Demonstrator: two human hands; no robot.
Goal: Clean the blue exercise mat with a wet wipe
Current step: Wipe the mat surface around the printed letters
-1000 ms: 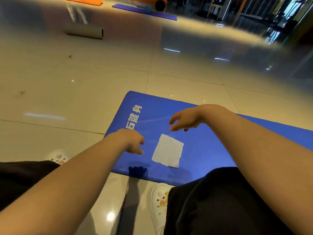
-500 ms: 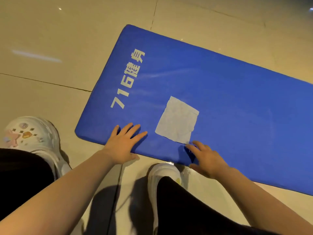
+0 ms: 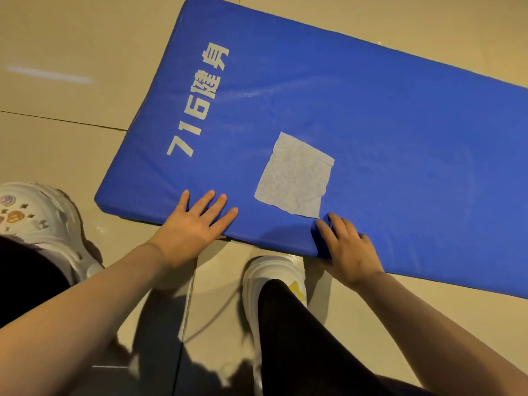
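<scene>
**Both hands at the near edge of the mat, wipe lying flat**

A white clog (image 3: 43, 221) with coloured charms stands on the tiled floor (image 3: 57, 132) at far left, beside a black trouser leg. The left hand (image 3: 191, 224) lies palm down on the near edge of the blue exercise mat (image 3: 400, 144); its grip is apart, fingers straight and spread, pressing flat on the mat surface. White lettering (image 3: 197, 107) reading "716" followed by two characters runs along the mat's short end, above this hand. The wet wipe (image 3: 294, 175) lies spread flat on the mat, between the two hands and slightly beyond them, touched by neither. A second white clog (image 3: 271, 278) stands on the floor just under the mat's near edge. The right hand (image 3: 348, 250) rests on the same near edge, just beside the wipe's near corner; its fingers are bent over the edge. Whether the thumb clamps the mat from below cannot be told.
</scene>
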